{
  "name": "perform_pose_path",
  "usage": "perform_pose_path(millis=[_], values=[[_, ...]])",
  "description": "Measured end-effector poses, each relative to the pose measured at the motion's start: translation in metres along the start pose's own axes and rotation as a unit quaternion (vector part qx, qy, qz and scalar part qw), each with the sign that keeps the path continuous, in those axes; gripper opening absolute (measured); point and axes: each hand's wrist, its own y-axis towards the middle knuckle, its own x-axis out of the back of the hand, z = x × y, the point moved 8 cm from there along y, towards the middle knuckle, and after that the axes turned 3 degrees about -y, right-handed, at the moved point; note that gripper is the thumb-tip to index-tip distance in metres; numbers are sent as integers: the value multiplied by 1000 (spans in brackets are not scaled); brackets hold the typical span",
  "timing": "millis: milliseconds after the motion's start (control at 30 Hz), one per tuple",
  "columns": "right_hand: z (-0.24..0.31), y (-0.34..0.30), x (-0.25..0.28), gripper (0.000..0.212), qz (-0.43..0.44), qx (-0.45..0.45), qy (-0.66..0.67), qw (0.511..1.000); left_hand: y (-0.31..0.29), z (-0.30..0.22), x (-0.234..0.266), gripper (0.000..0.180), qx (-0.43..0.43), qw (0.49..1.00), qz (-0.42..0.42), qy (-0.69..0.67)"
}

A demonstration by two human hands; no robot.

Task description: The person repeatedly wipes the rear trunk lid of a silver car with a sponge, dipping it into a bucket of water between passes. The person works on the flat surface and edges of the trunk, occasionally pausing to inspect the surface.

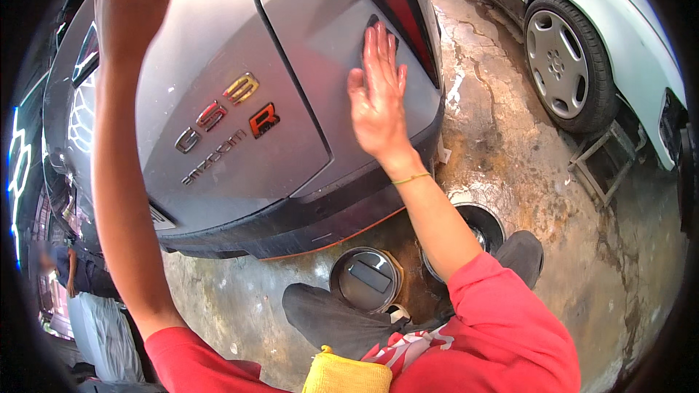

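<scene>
My right hand [378, 94] lies with its fingers stretched flat against the rear panel of a silver-grey car [218, 36], beside the red tail light [409, 18]. Under those fingers a thin dark sheet [373, 21], like sandpaper, shows at the fingertips and is pressed to the panel. The surface around it looks wet and dull. My left hand [138, 4] is raised at the upper left, near the car's tailgate. Its fingers are mostly cut off by the picture's edge, so their grip is unclear. Metallic letter badges [218, 113] sit on the tailgate between my arms.
Below the bumper [291, 222] stand a round black bucket [336, 280] with a dark rectangular block on it and a second bucket [491, 218]. A yellow cloth [346, 375] is at my front. To the right are a white car [633, 29] and a stool [604, 164]. Another person [91, 273] stands far left.
</scene>
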Motion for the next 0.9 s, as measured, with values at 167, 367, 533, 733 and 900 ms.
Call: perform_pose_path(millis=[167,367,533,733,900], values=[[-129,-60,21,60,28,-196,7,980,5,35,-65,57,89,961,-136,226],[-18,-1,6,66,43,-26,-33,998,10,35,-85,68,135,960,-66,236],[-75,-49,21,64,21,-69,-5,997,17,34,-78,72,142,959,-76,234],[11,-3,3,69,0,-40,-96,995,18,26,-77,68,99,961,-80,245],[18,11,3,69,10,-71,-96,993,16,35,-77,65,108,960,-88,243]])
